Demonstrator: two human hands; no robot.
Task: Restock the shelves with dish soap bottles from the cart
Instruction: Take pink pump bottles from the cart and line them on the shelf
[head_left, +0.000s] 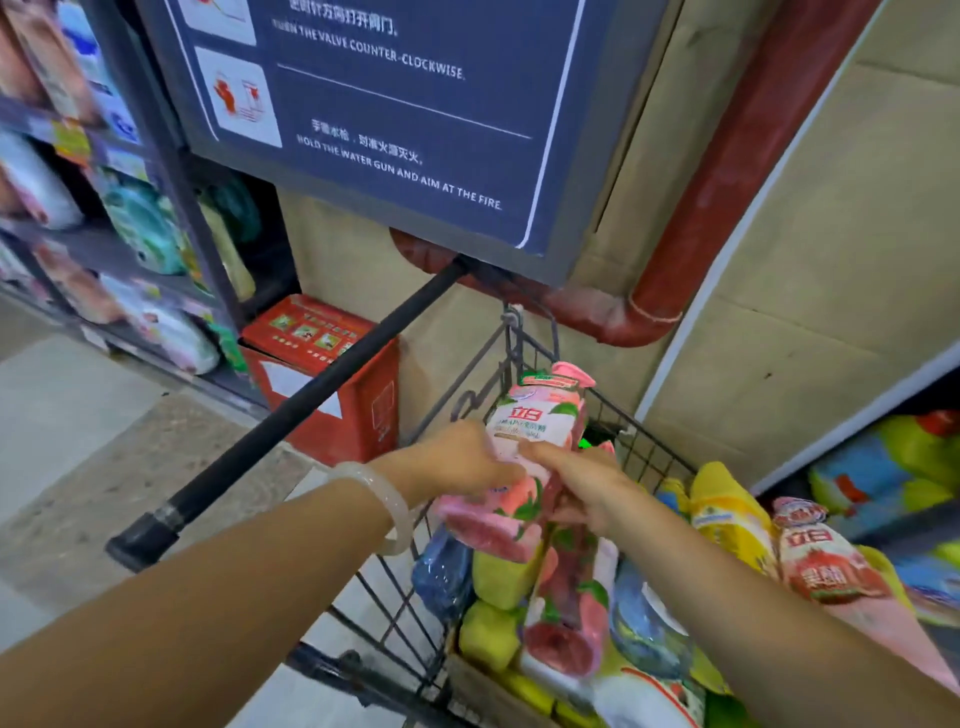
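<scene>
A pink dish soap bottle with a peach-print label stands upright above the wire cart, cap on top. My left hand grips its left side and my right hand grips its right side, so both hold the bottle. Below them the cart is filled with several more bottles: pink, yellow, green and blue. A shelf at the right holds yellow and blue soap packs.
The cart's black handle bar runs diagonally at the left. A red box sits on the floor by the wall. A blue fire-instruction sign and a red pipe hang ahead. Shelves of packaged goods line the left.
</scene>
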